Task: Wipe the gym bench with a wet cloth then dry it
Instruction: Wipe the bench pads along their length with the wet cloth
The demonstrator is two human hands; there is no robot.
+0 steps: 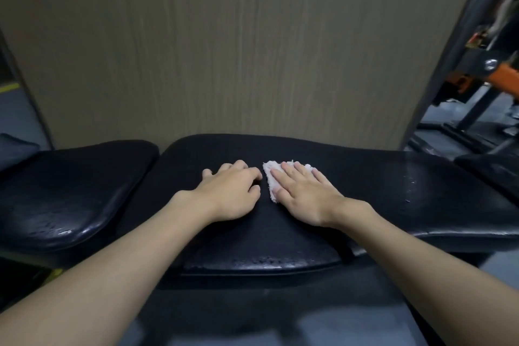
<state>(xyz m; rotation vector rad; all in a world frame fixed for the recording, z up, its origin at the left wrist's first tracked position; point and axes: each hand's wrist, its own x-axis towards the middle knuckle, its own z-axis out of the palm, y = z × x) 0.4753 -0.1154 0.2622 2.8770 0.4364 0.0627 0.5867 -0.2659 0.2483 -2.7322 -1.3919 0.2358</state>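
The black padded gym bench (379, 185) runs across the view in front of me, its surface shiny with wet streaks and droplets. A small white cloth (270, 178) lies on the middle of the long pad. My right hand (302, 194) presses flat on the cloth, fingers spread, covering most of it. My left hand (234, 192) rests on the bare pad just left of the cloth, fingers loosely curled, holding nothing.
A separate black seat pad (64, 191) sits to the left, split from the long pad by a narrow gap. A wood-grain wall panel (238, 45) stands right behind the bench. Orange and black gym equipment (477, 78) is at the far right.
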